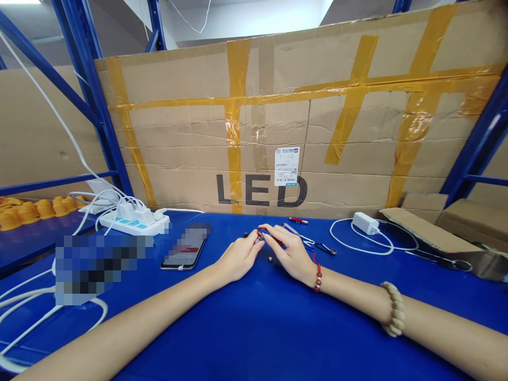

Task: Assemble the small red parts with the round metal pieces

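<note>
In the middle of the blue tabletop my left hand (238, 257) and my right hand (291, 255) meet at the fingertips. Both are closed in a pinch on a thin red cord (262, 229), which arches up between them. A small metallic piece sits at the cord by the left fingertips, partly hidden by the fingers. Just below the hands lies a small, dark, shiny bead-like piece (270, 259). Another tiny dark piece (245, 234) is behind my left hand. My right wrist wears a red beaded bracelet (318, 278).
A phone (184, 250) lies at the left, near a white power strip (137, 225) with cables. Behind my right hand are a red pen-like item (298, 220) and a dark carabiner-like clip (326, 248). A white charger (365, 223) stands farther right. Tall taped cardboard (190, 143) closes off the back.
</note>
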Available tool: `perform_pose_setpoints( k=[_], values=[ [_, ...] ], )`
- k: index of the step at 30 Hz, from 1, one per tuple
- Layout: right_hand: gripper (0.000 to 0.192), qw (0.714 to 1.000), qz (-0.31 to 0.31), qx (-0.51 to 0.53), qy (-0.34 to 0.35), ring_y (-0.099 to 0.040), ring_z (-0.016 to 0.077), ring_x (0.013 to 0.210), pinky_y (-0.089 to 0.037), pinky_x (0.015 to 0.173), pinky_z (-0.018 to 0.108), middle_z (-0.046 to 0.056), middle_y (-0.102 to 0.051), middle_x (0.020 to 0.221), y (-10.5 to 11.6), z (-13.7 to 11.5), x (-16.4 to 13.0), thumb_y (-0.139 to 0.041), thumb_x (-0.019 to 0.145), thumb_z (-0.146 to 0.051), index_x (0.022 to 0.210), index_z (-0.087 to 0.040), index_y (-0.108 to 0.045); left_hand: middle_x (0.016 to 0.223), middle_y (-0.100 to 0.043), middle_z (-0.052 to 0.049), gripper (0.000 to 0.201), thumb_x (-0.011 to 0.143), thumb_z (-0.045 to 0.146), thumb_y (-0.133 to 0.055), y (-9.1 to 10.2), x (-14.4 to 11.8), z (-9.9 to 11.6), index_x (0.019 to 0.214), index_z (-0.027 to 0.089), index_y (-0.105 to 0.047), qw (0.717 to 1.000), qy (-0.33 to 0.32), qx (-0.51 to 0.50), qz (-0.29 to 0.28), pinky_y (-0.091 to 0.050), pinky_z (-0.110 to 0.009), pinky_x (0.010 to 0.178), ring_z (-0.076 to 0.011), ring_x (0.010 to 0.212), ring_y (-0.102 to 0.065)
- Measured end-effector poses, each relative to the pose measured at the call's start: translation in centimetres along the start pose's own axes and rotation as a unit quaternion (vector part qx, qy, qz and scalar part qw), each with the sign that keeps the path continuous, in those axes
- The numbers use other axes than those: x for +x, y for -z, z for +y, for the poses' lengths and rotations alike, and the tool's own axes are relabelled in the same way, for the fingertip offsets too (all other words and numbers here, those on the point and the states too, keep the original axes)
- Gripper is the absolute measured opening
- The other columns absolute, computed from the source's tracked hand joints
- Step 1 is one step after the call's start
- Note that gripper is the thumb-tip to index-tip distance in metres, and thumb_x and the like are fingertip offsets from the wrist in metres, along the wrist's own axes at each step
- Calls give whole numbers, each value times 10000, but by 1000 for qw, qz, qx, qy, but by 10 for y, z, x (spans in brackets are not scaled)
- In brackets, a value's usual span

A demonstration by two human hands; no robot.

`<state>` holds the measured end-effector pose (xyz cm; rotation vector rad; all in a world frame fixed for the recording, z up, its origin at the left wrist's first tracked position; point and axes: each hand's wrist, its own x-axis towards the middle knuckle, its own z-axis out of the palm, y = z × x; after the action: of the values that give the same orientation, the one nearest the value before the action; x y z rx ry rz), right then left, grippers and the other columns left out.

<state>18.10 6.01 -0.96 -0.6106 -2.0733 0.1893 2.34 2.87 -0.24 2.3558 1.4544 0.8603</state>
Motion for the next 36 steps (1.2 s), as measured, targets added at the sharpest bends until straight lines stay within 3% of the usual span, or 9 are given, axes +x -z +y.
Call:
perform_pose_setpoints(
  k=[5, 11, 17, 27, 30, 36],
  values=[
    [343, 1000, -6, 8, -5, -572, 141, 857, -418, 885, 297, 50, -629, 933, 0, 3, 0, -384, 895, -270, 1202, -180, -504, 670, -568, 4, 228, 901, 342, -259, 1, 1, 2, 920, 199, -436, 999, 17, 41, 14, -337, -226, 534, -156, 596, -545],
    [298, 1000, 6, 4, 9, -569, 140, 902, -413, 888, 287, 47, -625, 1012, 0, 3, -2, -404, 888, -250, 1140, -199, -554, 805, -615, -24, 263, 904, 351, -250, 1, 1, 1, 1018, 213, -444, 998, 11, 52, 16, -340, -236, 559, -186, 688, -582],
    [300, 1000, 11, 1, 8, -580, 142, 913, -426, 869, 275, 48, -634, 1008, -1, 3, -2, -402, 888, -240, 1137, -193, -563, 629, -536, 13, 260, 899, 371, -255, 0, 0, 0, 985, 211, -440, 999, 21, 21, 11, -330, -219, 514, -151, 541, -518],
    [313, 1000, 9, 18, -1, -586, 140, 906, -447, 813, 254, 44, -639, 987, 0, 5, -2, -387, 890, -232, 1148, -204, -562, 535, -473, 47, 240, 900, 371, -252, -1, 1, -3, 836, 202, -411, 998, 22, -55, 38, -337, -214, 533, -120, 497, -474],
    [316, 1000, 1, 27, -3, -586, 133, 861, -447, 789, 246, 38, -641, 929, 0, 4, -1, -381, 891, -231, 1148, -207, -564, 487, -442, 62, 276, 910, 370, -206, -2, 3, -6, 801, 200, -393, 993, 28, -92, 68, -347, -215, 557, -113, 485, -465],
    [330, 999, 6, 17, -31, -552, 107, 646, -445, 738, 249, 13, -603, 721, 2, 2, 0, -372, 895, -250, 1161, -182, -555, 522, -454, 63, 237, 907, 348, -230, -1, 3, -6, 827, 206, -403, 995, 32, -77, 53, -348, -217, 572, -108, 499, -467]
  ],
)
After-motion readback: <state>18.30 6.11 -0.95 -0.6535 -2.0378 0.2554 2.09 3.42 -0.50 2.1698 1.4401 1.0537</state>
